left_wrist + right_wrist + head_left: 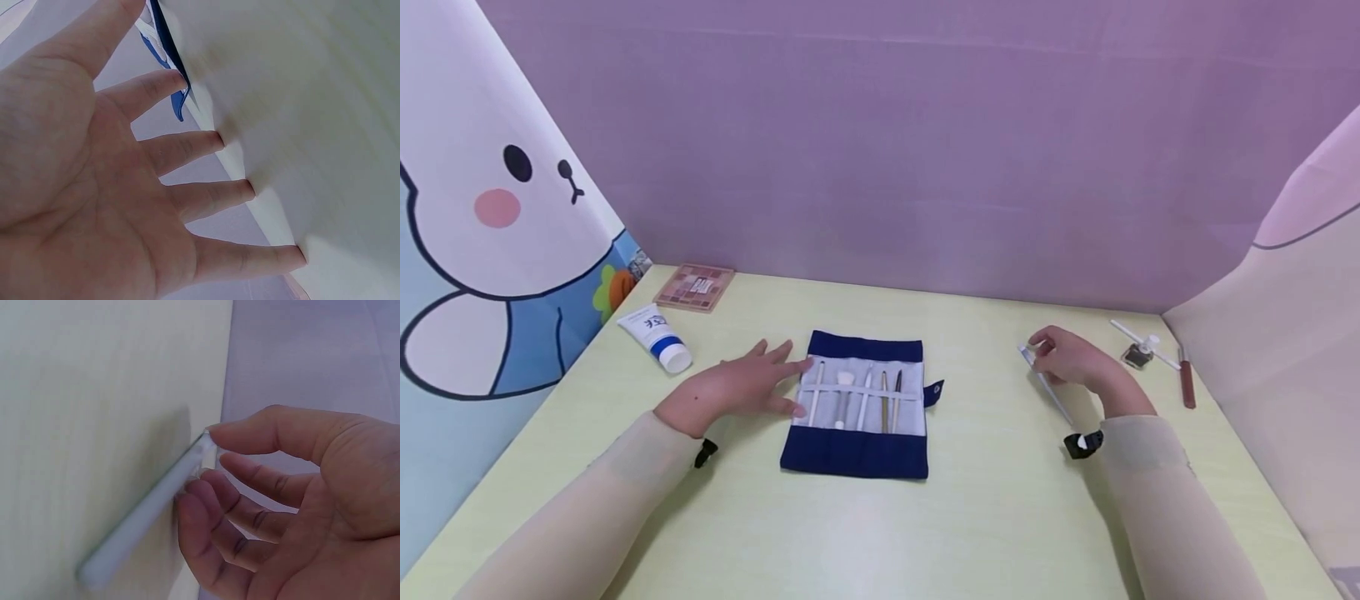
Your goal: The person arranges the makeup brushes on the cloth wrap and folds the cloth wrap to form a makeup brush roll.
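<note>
Open navy fabric brush roll point(854, 454), table point(985, 517) centre, four brushes slotted | left hand point(737, 388) flat, fingers straight, touching roll's left edge | right hand point(1070, 358) pinching long white brush handle point(1051, 388) near right edge, not yet slotted.

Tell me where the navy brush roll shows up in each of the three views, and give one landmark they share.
Head: the navy brush roll lies open at table centre, left hand at its left edge.
Left wrist: only a blue edge of the roll shows at the top, by the fingertips.
Right wrist: not in it; the right hand pinches a white stick.
Shared landmark: the pale yellow-green table.
</note>
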Demonstrator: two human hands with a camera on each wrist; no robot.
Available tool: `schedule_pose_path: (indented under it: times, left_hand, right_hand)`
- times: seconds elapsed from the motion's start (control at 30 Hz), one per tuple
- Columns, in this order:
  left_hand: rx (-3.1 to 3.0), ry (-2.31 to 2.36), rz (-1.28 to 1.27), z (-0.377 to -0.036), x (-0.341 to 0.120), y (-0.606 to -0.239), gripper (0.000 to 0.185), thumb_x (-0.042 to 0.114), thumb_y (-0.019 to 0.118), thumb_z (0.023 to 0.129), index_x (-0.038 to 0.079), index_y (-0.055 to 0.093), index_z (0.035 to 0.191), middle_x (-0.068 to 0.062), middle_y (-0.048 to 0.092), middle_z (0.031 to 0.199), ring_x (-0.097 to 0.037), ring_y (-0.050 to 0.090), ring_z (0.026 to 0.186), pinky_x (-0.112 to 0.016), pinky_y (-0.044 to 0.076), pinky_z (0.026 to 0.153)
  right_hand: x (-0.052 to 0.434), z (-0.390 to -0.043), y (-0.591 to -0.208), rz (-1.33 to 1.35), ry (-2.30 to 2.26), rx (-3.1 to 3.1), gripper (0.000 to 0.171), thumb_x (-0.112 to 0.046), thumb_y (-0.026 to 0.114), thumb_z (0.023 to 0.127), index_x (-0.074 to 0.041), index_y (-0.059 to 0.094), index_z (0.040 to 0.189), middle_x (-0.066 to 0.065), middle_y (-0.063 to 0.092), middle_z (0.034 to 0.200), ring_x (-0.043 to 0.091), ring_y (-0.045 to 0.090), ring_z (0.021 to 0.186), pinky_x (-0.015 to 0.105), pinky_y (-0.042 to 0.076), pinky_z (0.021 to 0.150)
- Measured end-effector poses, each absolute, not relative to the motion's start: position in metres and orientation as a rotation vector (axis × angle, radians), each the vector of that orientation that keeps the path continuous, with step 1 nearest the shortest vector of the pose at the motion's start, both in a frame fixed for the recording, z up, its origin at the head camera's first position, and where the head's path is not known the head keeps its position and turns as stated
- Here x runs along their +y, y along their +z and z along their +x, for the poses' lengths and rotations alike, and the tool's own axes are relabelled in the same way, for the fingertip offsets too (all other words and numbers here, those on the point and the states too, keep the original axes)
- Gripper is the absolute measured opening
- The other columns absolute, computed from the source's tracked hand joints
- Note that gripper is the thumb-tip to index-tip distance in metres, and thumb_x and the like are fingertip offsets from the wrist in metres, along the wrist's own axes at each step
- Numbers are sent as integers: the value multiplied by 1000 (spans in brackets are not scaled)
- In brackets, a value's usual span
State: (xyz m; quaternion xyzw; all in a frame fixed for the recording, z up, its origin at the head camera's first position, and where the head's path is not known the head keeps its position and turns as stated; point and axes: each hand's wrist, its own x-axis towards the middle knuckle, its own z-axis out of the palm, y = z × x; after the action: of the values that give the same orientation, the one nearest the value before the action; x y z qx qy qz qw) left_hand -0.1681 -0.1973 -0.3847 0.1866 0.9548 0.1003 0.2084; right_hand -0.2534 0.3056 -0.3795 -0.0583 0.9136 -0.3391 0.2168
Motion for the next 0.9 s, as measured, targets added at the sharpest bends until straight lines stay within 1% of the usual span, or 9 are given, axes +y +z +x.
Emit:
schedule_pose_path:
  times: [0.13, 0.23, 0.53, 0.73, 0.9]
  left_hand:
    - [2654, 281, 514, -169, -197, -385, 89, 61, 69, 97, 23, 34, 169, -29, 16, 177, -67, 12, 159, -89, 32, 111]
    - [2652, 280, 511, -169, -197, -385, 89, 61, 70, 97, 23, 33, 169, -29, 16, 177, -66, 12, 159, -90, 32, 110]
    - [2651, 278, 503, -170, -196, -385, 89, 61, 70, 98, 24, 33, 169, -28, 16, 178, -66, 12, 159, -89, 32, 111]
    - [2651, 278, 509, -170, -197, -386, 89, 61, 69, 98, 24, 33, 169, -28, 16, 178, -66, 11, 159, -88, 33, 112]
    - [2654, 277, 514, -170, -197, -386, 89, 61, 69, 97, 24, 33, 169, -28, 16, 178, -67, 12, 159, -88, 33, 112]
  right_hand:
    - [303, -251, -382, -187, -898, 2533, 56, -3, 59, 98, 11, 40, 149, 32, 51, 136, 25, 62, 98, 32, 59, 82]
    - [303, -251, -383, -205, -878, 2540, 55, -2, 57, 98, 13, 40, 148, 34, 51, 137, 25, 63, 97, 31, 59, 81]
    - [302, -252, -385, -210, -842, 2574, 52, -5, 60, 100, 11, 45, 146, 33, 55, 137, 23, 64, 96, 30, 58, 79]
    - [301, -253, -388, -212, -827, 2608, 48, -11, 64, 100, 7, 53, 143, 27, 61, 130, 18, 66, 89, 29, 59, 75]
    - [297, -253, -386, -210, -847, 2637, 50, -13, 65, 98, 7, 55, 143, 26, 65, 126, 17, 67, 86, 28, 59, 74]
